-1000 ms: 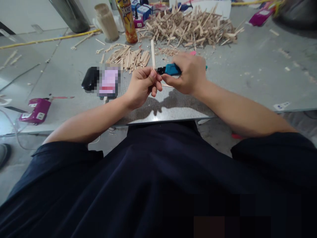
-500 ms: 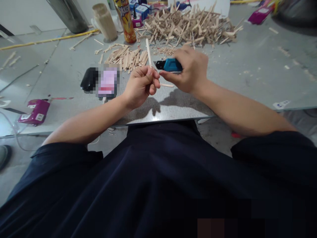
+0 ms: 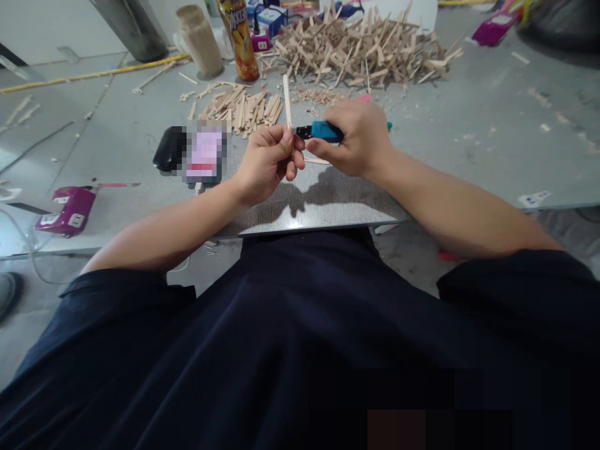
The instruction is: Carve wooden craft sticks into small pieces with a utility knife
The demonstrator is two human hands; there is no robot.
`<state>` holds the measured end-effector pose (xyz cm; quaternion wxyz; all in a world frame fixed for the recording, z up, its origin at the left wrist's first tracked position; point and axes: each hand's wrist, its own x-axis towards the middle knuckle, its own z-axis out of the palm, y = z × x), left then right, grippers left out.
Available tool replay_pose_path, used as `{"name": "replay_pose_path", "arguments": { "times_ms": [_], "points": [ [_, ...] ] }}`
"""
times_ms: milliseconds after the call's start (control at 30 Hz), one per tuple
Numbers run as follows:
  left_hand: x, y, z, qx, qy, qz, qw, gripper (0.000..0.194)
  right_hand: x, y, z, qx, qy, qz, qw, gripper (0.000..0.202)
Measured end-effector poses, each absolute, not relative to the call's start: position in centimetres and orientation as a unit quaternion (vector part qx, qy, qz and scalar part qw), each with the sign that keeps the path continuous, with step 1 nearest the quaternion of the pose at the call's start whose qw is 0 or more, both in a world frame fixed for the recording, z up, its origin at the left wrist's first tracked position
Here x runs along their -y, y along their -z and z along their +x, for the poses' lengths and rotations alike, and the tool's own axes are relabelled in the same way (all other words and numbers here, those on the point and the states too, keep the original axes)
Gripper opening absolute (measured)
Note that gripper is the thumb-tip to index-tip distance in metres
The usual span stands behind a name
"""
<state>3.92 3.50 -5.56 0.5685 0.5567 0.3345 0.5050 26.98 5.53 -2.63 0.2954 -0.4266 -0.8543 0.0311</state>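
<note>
Head view: your left grip [image 3: 272, 153] pinches a wooden stick [image 3: 287, 100], your right grip [image 3: 359, 134] wraps a blue cutter [image 3: 325, 131] against it; cutting looks unfinished, with a stick pile [image 3: 246, 109] and larger heap [image 3: 360, 50] beyond.

The hands [image 3: 360, 134] hide the lower end of the wooden stick [image 3: 287, 100] and part of the cutter [image 3: 324, 131].

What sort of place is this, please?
Probably a craft workspace: a tangled heap of flat, pale wooden sticks, a blue-handled black utility knife, and pale wood shavings on the grey tabletop.
</note>
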Motion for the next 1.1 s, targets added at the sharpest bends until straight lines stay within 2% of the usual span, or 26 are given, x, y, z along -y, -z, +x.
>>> {"name": "replay_pose_path", "arguments": {
  "times_ms": [267,567,700,933,1100],
  "points": [
    [-3.8,5.4,3.8,-0.375,-0.501,0.552,0.552,0.047,-5.3,2.4,26.5,0.831,-0.042,-0.480,0.278,0.080],
    [-3.7,5.6,3.8,-0.357,-0.496,0.540,0.578,0.045,-6.1,2.6,26.9,0.822,-0.052,-0.452,0.342,0.082],
    [-3.5,5.2,4.0,-0.362,-0.491,0.533,0.586,0.049,-6.4,2.6,26.8,0.838,-0.065,-0.433,0.327,0.085],
    [-2.9,4.4,4.2,-0.369,-0.486,0.528,0.591,0.052,-6.2,2.5,26.7,0.845,-0.095,-0.424,0.313,0.075],
    [-2.6,4.3,4.1,-0.369,-0.482,0.529,0.593,0.050,-6.0,1.9,26.9,0.853,-0.120,-0.397,0.316,0.079]
  ]
}}
